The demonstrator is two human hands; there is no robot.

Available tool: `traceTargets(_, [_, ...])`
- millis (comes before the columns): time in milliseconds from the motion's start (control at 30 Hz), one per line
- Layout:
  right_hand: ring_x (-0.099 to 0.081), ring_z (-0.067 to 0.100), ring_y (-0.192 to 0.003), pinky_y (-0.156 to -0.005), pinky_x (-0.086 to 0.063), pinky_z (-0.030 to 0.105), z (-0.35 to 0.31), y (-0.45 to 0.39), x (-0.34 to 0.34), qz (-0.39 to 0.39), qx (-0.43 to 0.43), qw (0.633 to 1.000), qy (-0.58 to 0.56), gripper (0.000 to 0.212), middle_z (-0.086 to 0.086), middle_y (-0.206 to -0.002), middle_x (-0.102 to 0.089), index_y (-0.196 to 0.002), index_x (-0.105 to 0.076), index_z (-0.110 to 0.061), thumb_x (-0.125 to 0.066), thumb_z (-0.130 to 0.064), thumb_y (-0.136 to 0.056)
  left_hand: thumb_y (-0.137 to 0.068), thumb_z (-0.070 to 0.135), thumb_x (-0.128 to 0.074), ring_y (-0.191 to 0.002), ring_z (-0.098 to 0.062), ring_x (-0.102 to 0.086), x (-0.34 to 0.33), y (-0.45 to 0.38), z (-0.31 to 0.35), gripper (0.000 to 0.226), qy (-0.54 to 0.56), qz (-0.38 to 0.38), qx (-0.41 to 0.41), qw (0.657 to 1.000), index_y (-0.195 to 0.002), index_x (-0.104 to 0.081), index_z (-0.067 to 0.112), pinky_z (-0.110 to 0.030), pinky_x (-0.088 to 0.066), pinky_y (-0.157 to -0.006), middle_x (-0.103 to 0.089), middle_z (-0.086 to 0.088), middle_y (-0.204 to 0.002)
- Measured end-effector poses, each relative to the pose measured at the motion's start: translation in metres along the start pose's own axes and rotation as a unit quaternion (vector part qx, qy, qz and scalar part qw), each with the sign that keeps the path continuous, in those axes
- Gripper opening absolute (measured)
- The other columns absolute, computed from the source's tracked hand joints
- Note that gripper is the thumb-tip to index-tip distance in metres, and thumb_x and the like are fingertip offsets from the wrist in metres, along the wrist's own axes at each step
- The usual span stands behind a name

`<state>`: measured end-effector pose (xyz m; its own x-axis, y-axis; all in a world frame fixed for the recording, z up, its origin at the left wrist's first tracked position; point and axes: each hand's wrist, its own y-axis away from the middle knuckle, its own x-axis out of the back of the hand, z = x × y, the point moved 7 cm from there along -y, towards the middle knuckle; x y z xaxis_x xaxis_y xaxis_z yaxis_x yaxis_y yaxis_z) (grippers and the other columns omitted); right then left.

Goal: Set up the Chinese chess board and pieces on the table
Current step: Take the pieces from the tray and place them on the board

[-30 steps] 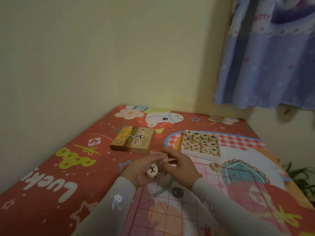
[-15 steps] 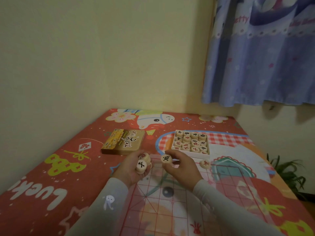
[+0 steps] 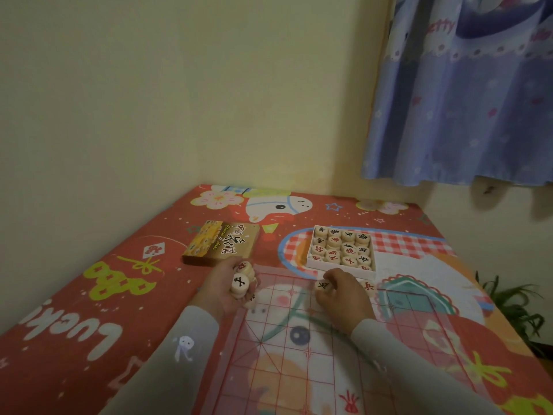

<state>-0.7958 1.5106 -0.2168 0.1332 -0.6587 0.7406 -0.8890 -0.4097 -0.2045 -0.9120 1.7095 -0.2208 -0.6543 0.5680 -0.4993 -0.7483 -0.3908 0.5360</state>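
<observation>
A corner of pale yellow wall and a blue printed curtain point(image 3: 460, 94) back a surface point(image 3: 98, 295) covered in a red cartoon-patterned cloth. Over the cloth lies the thin translucent chess board sheet with red grid lines point(image 3: 299, 363), its long axis running away from the person toward the wall. The right hand point(image 3: 344, 295) has its grip closed on one round pale wooden piece with a black character point(image 3: 323, 285), held flat-side up just over the board's far edge, near a grid crossing. The left hand point(image 3: 227, 287) cups a small stack of round wooden pieces point(image 3: 241, 284), its grip closed around them, at the board's far-left corner. The white open tray of wooden pieces point(image 3: 341, 250) sits just beyond the right hand, touching or nearly touching the board's far edge; that hand is much the nearer to it. A single red-marked wooden piece point(image 3: 368, 285) lies just right of the right hand. The brown printed box lid point(image 3: 220, 242) lies beyond the left hand. A disc has no long axis; only its character's facing matters, and that looks inverted from here. The coming placement is probably straight down onto the far row.
</observation>
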Motion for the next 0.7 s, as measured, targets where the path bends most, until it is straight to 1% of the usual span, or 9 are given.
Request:
traceTargets(133, [-0.057,0.015,-0.086,-0.081,-0.053,0.031,0.006,-0.009,-0.008,-0.011,-0.013,0.999,0.037,0.015,-0.001,-0.099,-0.064,-0.103,-0.060,-0.021,-0.059,-0.025,-0.088,-0.095,0.027,-0.051,-0.067,-0.024,-0.058,0.003,-0.008,-0.002,0.020,-0.003,0.007,0.007,1.000,-0.087,-0.057,0.010,-0.019,-0.047,-0.034,-0.056,-0.011,-0.075])
traceTargets(200, [-0.058,0.015,-0.085,-0.079,-0.053,0.031,0.006,-0.014,-0.011,-0.006,-0.010,0.999,0.038,0.012,-0.002,-0.096,-0.065,-0.098,-0.061,-0.022,-0.059,-0.028,-0.089,-0.093,0.026,-0.052,-0.069,-0.024,-0.059,0.002,-0.012,-0.005,0.018,-0.005,0.006,0.014,1.000,-0.088,-0.057,0.009,-0.019,-0.047,-0.034,-0.057,-0.011,-0.076])
traceTargets(300, [-0.057,0.011,-0.084,-0.073,-0.051,0.027,0.005,-0.024,-0.016,0.006,-0.010,0.999,0.031,0.016,-0.008,-0.093,-0.063,-0.098,-0.061,-0.026,-0.060,-0.039,-0.089,-0.091,0.023,-0.054,-0.068,-0.024,-0.058,-0.001,-0.016,-0.008,0.017,-0.011,0.004,0.020,1.000,-0.087,-0.057,0.007,-0.019,-0.046,-0.033,-0.056,-0.012,-0.076])
traceTargets(367, [-0.057,0.010,-0.083,-0.071,-0.047,0.023,0.003,-0.029,-0.021,0.001,-0.009,1.000,0.018,0.017,-0.008,-0.092,-0.062,-0.098,-0.062,-0.026,-0.061,-0.040,-0.088,-0.091,0.023,-0.055,-0.068,-0.024,-0.057,-0.003,-0.019,-0.009,0.016,-0.016,0.004,0.025,1.000,-0.090,-0.056,0.006,-0.019,-0.046,-0.033,-0.056,-0.013,-0.077])
traceTargets(467, [-0.059,0.010,-0.082,-0.075,-0.051,0.025,0.004,-0.033,-0.030,-0.016,-0.001,1.000,0.012,0.015,-0.007,-0.089,-0.066,-0.095,-0.064,-0.026,-0.062,-0.038,-0.088,-0.090,0.022,-0.056,-0.067,-0.023,-0.057,-0.004,-0.022,-0.013,0.016,-0.013,-0.001,0.033,0.999,-0.091,-0.056,0.007,-0.019,-0.045,-0.032,-0.055,-0.012,-0.077])
traceTargets(533, [-0.060,0.011,-0.083,-0.079,-0.053,0.028,0.003,-0.033,-0.033,-0.027,0.009,1.000,0.012,0.013,-0.009,-0.087,-0.066,-0.093,-0.065,-0.026,-0.062,-0.038,-0.088,-0.091,0.023,-0.055,-0.066,-0.023,-0.057,-0.006,-0.024,-0.014,0.015,-0.017,-0.008,0.032,0.999,-0.092,-0.057,0.008,-0.019,-0.045,-0.032,-0.055,-0.011,-0.076])
traceTargets(600, [-0.058,0.013,-0.090,-0.083,-0.051,0.031,0.001,-0.033,-0.030,-0.020,0.029,0.999,0.021,0.015,-0.010,-0.091,-0.063,-0.092,-0.067,-0.026,-0.062,-0.039,-0.087,-0.092,0.024,-0.054,-0.067,-0.023,-0.057,-0.007,-0.024,-0.015,0.016,-0.017,-0.010,0.030,0.999,-0.094,-0.057,0.008,-0.020,-0.045,-0.033,-0.055,-0.012,-0.076])
traceTargets(667, [-0.054,0.011,-0.095,-0.086,-0.047,0.028,-0.009,-0.029,-0.022,-0.008,0.055,0.998,0.011,0.018,-0.012,-0.097,-0.060,-0.096,-0.067,-0.024,-0.061,-0.039,-0.089,-0.093,0.024,-0.054,-0.067,-0.023,-0.057,-0.008,-0.024,-0.015,0.017,-0.018,-0.008,0.027,0.999,-0.094,-0.056,0.007,-0.020,-0.046,-0.034,-0.055,-0.012,-0.075])
traceTargets(700, [-0.053,0.009,-0.094,-0.085,-0.045,0.026,-0.018,-0.024,-0.017,-0.006,0.071,0.997,-0.006,0.019,-0.012,-0.098,-0.058,-0.099,-0.066,-0.024,-0.061,-0.038,-0.089,-0.093,0.024,-0.054,-0.066,-0.023,-0.057,-0.009,-0.024,-0.015,0.017,-0.019,-0.010,0.026,0.999,-0.093,-0.056,0.007,-0.020,-0.046,-0.034,-0.056,-0.013,-0.074])
